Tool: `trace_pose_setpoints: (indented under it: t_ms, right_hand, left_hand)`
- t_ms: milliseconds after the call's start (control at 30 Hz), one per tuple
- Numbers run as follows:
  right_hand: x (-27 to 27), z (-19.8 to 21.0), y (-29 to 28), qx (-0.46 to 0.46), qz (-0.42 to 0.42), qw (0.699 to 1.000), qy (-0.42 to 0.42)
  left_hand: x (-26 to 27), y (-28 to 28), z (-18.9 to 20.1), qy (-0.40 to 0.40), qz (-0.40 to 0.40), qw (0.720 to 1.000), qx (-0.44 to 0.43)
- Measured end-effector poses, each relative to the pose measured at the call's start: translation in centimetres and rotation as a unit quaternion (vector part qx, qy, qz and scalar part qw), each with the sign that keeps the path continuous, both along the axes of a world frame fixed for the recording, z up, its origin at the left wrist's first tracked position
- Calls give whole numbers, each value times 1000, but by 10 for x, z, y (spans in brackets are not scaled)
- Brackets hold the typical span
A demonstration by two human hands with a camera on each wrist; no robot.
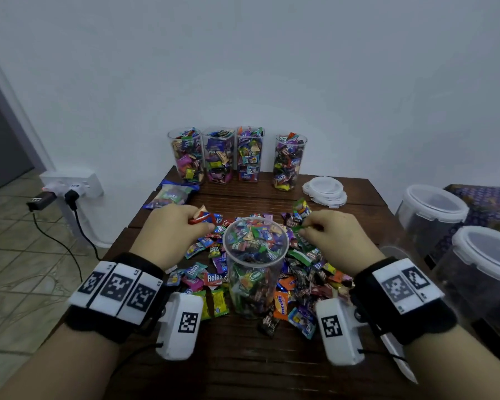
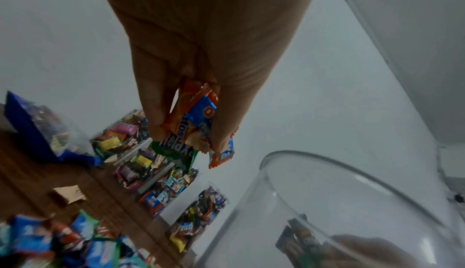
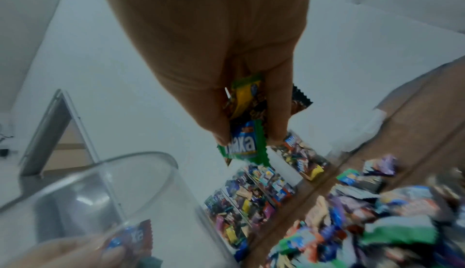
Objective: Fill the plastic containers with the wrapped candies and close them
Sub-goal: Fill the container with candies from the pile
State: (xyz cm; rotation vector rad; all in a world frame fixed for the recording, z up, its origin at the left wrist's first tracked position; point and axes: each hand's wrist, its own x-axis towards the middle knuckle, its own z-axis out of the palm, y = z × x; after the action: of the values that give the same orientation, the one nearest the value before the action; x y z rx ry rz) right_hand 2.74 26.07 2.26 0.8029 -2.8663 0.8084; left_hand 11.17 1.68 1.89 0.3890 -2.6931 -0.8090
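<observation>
Both hands hold candies beside the open tub

The left hand (image 1: 172, 228) pinches a small bunch of wrapped candies (image 2: 198, 121), and the right hand (image 1: 337, 235) pinches its own bunch (image 3: 247, 125). The clear tub (image 1: 256, 267) stands upright in the middle of the worktop (image 1: 243, 356), between the two hands, with its open mouth facing up. It is tall, so its long way runs up and down. It looks almost full. Each hand is just beside the rim and about as near as the other. I think each hand must move inward over the mouth to drop its candies. Four filled tubs (image 1: 237, 155) stand at the back, with lids (image 1: 325, 190) near them.
</observation>
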Motion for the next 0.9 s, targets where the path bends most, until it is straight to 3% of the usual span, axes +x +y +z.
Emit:
trace_pose_setpoints:
  t_ms: [167,367,900]
  right_hand:
    - [12,22,-3,-73,16,993,91]
    - [33,36,-24,-124,76,984,105]
    - [49,20,-50,-35,121,990,66]
  left_hand:
    - [5,7,12,56,-8,998,39]
    - [3,13,17,104,-21,992,73]
    - [3,19,15,119,-26,987,103]
